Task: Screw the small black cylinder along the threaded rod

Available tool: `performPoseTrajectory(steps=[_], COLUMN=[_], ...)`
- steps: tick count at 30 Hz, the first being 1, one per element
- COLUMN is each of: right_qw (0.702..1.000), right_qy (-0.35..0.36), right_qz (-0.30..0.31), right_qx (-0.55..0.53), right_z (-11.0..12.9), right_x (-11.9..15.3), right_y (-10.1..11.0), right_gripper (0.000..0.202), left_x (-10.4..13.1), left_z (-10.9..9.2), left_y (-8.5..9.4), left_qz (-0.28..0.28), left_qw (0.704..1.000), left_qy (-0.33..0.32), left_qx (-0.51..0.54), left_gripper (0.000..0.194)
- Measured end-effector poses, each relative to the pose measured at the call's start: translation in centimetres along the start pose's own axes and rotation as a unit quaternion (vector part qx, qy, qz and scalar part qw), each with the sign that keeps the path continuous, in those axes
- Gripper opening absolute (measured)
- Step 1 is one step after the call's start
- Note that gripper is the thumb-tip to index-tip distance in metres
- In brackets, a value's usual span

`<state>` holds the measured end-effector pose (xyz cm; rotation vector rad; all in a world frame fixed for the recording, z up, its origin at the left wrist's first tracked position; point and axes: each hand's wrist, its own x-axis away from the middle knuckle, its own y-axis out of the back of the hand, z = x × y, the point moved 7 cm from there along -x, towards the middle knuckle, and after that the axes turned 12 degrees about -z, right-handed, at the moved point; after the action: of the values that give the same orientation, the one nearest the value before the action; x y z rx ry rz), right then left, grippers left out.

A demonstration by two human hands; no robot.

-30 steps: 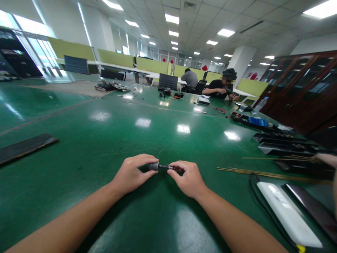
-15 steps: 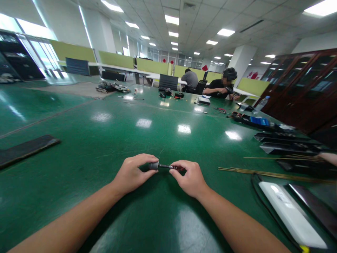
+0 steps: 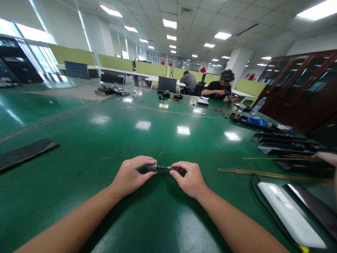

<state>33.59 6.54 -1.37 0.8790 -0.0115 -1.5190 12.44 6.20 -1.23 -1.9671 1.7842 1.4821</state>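
Note:
Between finger and thumb, my left hand point(image 3: 134, 173) grips a dark grey cylinder point(image 3: 152, 167). A thin dark shaft point(image 3: 163, 167) runs from the cylinder's right side to a small dark part with a reddish tint point(image 3: 178, 169). My right hand point(image 3: 191, 177) pinches that part, its far end hidden by the fingers. Both hands are low over the green table point(image 3: 118, 140), near the middle of the view, a short gap apart, and the piece lies roughly level between them.
On the right are thin brass rods point(image 3: 244, 172), a white power bank-like case point(image 3: 289, 214), black trays point(image 3: 281, 147) and a person's hand point(image 3: 328, 157). A dark flat bar point(image 3: 26, 153) lies left. Two people point(image 3: 223, 84) sit at the far side.
The cylinder and my left hand have shifted very slightly left. Both hands keep their grip. The person's hand at the right edge has moved a little.

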Motion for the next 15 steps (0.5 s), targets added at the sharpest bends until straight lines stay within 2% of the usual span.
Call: performPoseTrajectory(steps=[9,12,15], right_qw=[1.000,0.999,0.995], right_qy=[-0.003,0.004,-0.001], right_qz=[-0.009,-0.026,-0.041], right_qx=[-0.006,-0.037,-0.090], right_z=[0.0,0.3,0.2], right_x=[-0.1,-0.1,0.0], right_y=[0.4,1.0,1.4], right_gripper=[0.011,0.011,0.027], left_x=[0.0,-0.2,-0.4], left_z=[0.3,0.7,1.3], left_y=[0.2,0.4,0.5], left_qz=[0.000,-0.003,-0.009], left_qw=[1.000,0.998,0.993], left_qy=[0.021,0.052,0.111], left_qx=[-0.013,-0.025,-0.029], left_gripper=[0.028,0.032,0.041])
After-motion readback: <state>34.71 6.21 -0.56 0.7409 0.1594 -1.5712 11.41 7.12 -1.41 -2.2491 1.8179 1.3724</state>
